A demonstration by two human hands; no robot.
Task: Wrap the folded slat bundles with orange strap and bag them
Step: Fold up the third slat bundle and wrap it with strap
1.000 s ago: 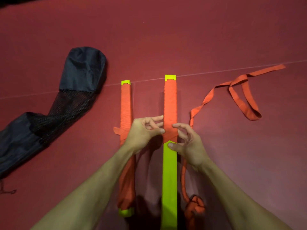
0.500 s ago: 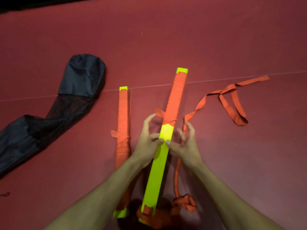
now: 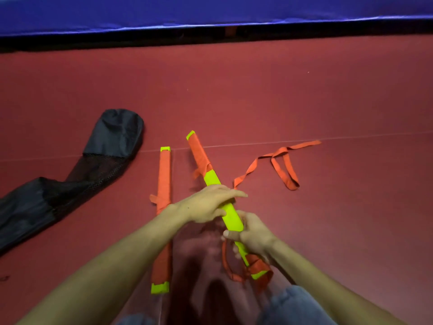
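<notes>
The right hand (image 3: 254, 233) grips the bundle (image 3: 230, 216) from the right. Its fingers curl round the bare yellow-green stretch and its thumb presses the near face. The left hand (image 3: 208, 202) lies across the same bundle just above. Its fingers reach over the top, nearly straight, pointing right. Its thumb is hidden, so I cannot tell whether it grips or only rests there.

The bundle runs on a slant, far end up and to the left, near end down and to the right by the knees (image 3: 293, 306). Its far part is wound tight in orange strap (image 3: 283, 170), with a yellow tip showing past the wrap. Its middle is bare. More strap hangs in loose loops round the near end. From behind the left hand the strap trails right across the floor (image 3: 304, 95), folds into a flat loop, and ends in a free tail farther right.

The second bundle (image 3: 164, 181) lies flat on the floor just left of the hands, wrapped in orange from end to end, with yellow-green showing at both tips. The left forearm crosses over its middle.

Well to the left lies the bag (image 3: 112, 134), black cloth at its rounded far end, black mesh below that, then more cloth running off the left edge. A blue mat (image 3: 210, 10) borders the floor at the top.
</notes>
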